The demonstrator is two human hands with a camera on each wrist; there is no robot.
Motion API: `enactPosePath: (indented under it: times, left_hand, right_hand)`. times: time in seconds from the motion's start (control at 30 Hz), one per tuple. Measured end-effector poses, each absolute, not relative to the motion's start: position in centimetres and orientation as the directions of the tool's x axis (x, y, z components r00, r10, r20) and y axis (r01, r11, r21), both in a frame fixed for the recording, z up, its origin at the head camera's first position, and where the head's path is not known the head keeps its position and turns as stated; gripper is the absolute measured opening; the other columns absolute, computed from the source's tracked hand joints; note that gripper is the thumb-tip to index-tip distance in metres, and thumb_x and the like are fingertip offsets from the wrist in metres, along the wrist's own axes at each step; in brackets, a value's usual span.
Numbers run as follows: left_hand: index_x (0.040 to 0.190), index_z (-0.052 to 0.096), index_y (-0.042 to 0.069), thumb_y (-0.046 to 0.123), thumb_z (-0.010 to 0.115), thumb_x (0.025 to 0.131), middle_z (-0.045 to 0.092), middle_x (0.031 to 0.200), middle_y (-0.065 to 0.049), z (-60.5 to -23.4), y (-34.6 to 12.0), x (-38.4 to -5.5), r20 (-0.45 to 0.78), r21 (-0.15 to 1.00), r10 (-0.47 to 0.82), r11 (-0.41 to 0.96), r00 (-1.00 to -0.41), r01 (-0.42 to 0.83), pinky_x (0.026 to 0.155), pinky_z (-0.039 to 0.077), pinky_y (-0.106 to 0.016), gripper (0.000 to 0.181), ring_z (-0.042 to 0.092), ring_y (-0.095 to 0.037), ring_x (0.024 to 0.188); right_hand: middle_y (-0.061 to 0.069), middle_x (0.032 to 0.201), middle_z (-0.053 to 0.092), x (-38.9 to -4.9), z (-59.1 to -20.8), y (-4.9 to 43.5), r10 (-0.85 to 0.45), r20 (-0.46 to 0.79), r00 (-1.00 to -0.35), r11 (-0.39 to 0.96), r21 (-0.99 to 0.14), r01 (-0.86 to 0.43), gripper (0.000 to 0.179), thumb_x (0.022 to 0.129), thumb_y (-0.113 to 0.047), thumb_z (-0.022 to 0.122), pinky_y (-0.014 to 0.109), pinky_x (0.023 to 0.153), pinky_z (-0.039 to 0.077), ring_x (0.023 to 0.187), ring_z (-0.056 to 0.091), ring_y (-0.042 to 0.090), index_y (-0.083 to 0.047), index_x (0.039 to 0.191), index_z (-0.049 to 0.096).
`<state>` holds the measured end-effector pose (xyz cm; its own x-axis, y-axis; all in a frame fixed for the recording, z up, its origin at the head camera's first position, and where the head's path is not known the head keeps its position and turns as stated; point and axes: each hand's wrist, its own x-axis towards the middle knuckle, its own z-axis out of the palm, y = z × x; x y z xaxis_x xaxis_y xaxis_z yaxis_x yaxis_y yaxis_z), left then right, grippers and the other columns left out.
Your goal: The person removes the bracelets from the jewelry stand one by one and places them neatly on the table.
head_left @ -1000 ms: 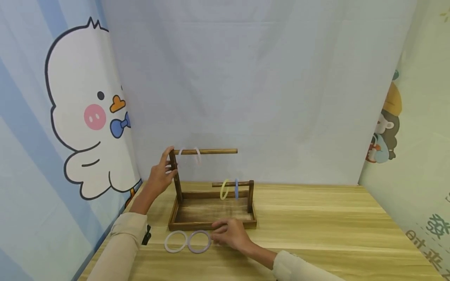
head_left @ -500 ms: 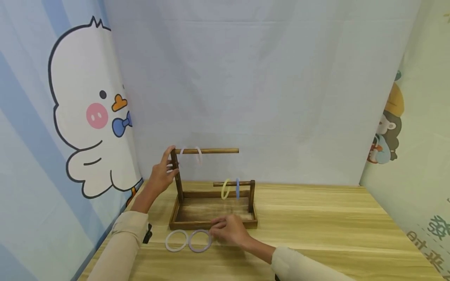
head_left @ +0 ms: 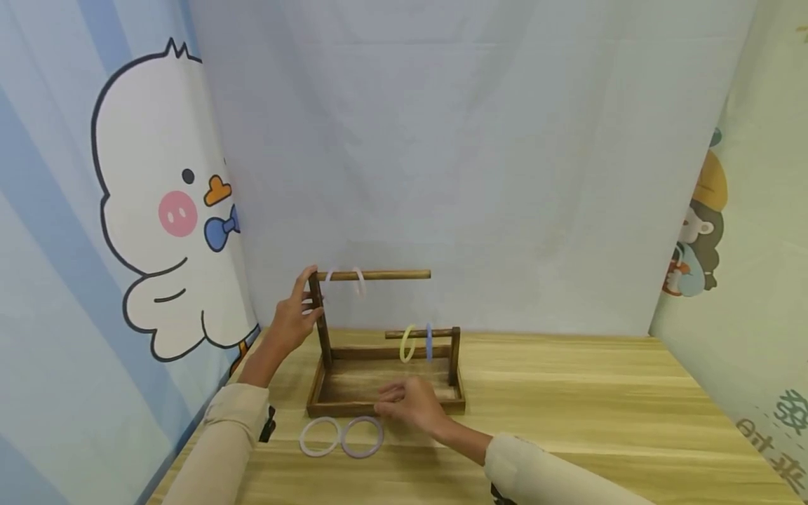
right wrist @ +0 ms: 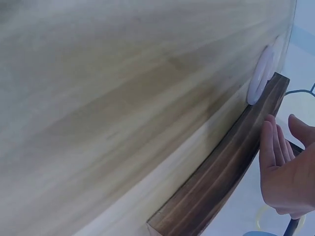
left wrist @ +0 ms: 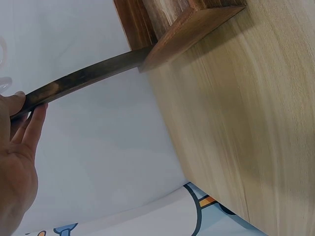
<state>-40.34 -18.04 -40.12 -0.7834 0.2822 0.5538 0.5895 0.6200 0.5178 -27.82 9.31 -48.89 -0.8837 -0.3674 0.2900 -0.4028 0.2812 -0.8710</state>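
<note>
My left hand [head_left: 292, 324] grips the top of the tall left post [left wrist: 81, 76] of a dark wooden bangle stand [head_left: 344, 410], thumb and fingers on opposite sides. Two pale bangles hang on its upper bar [head_left: 398, 275], near that post. The lower bar carries a yellow bangle [head_left: 402, 348] and a blue bangle [head_left: 429, 344]. In front of the stand, a white bangle [head_left: 301, 438] and a light purple bangle [head_left: 381, 439] lie flat, side by side. Holding nothing, my right hand [head_left: 413, 407] hovers at the tray's front rim, right of the purple bangle, fingers extended.
The stand's shallow tray rests on a light wood-grain table [head_left: 568, 407]. Behind it hangs a plain grey-white curtain [head_left: 480, 154]. A cloth with a cartoon duck [head_left: 145, 161] closes the left side, and a pale green printed cloth [head_left: 764, 245] the right.
My right hand has shifted slightly up and left, toward the tray's front rim. My left hand keeps its grip on the post, and the bangles stay in place. The head view has shifted slightly.
</note>
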Motion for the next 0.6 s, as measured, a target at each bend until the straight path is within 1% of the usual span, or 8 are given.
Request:
enactPosePath:
  times: [0.1, 0.23, 0.33, 0.43, 0.6]
  left_hand:
    - [0.165, 0.02, 0.023, -0.01, 0.068, 0.096, 0.065, 0.128, -0.032, -40.3, -17.8, -40.4, 0.541, 0.534, 0.285, 0.61, -0.791, 0.585, 0.09, 0.062, -0.054, 0.091, 0.069, -0.048, 0.111]
    - [0.165, 0.019, 0.024, -0.009, 0.068, 0.096, 0.065, 0.129, -0.032, -40.6, -17.4, -40.4, 0.527, 0.544, 0.29, 0.607, -0.799, 0.58, 0.091, 0.062, -0.053, 0.091, 0.069, -0.047, 0.113]
    - [0.165, 0.019, 0.024, -0.009, 0.069, 0.095, 0.064, 0.129, -0.033, -40.6, -17.5, -40.4, 0.534, 0.538, 0.283, 0.613, -0.796, 0.579, 0.09, 0.062, -0.053, 0.092, 0.069, -0.047, 0.112]
    - [0.164, 0.02, 0.024, -0.01, 0.069, 0.095, 0.064, 0.128, -0.033, -40.5, -17.8, -40.4, 0.542, 0.53, 0.28, 0.617, -0.792, 0.582, 0.09, 0.063, -0.053, 0.092, 0.069, -0.047, 0.111]
    - [0.164, 0.021, 0.023, -0.01, 0.07, 0.094, 0.065, 0.126, -0.033, -40.3, -18.3, -40.6, 0.559, 0.513, 0.283, 0.621, -0.78, 0.593, 0.089, 0.063, -0.051, 0.092, 0.07, -0.047, 0.11]
  right_hand:
    - [0.021, 0.101, 0.077, -27.9, -48.6, 9.4, -0.361, 0.304, -0.881, 0.309, -0.853, -0.421, 0.033, 0.092, -0.008, 0.08, 0.026, 0.071, 0.065, 0.087, 0.078, 0.03, 0.011, 0.117, 0.071]
    - [0.024, 0.103, 0.076, -28.1, -48.1, 9.5, -0.341, 0.326, -0.882, 0.32, -0.842, -0.435, 0.028, 0.091, -0.005, 0.08, 0.028, 0.073, 0.066, 0.091, 0.077, 0.035, 0.01, 0.114, 0.073]
    - [0.025, 0.104, 0.076, -28.3, -47.9, 9.3, -0.336, 0.34, -0.878, 0.313, -0.84, -0.444, 0.028, 0.092, -0.005, 0.08, 0.028, 0.074, 0.066, 0.092, 0.077, 0.036, 0.009, 0.114, 0.073]
    - [0.023, 0.104, 0.076, -28.7, -47.6, 8.8, -0.336, 0.361, -0.87, 0.308, -0.83, -0.464, 0.027, 0.092, -0.007, 0.079, 0.026, 0.072, 0.065, 0.092, 0.077, 0.035, 0.008, 0.114, 0.074]
    - [0.02, 0.103, 0.077, -29.4, -46.9, 7.9, -0.323, 0.401, -0.857, 0.339, -0.797, -0.5, 0.026, 0.093, -0.009, 0.08, 0.024, 0.074, 0.065, 0.093, 0.077, 0.033, 0.006, 0.113, 0.074]
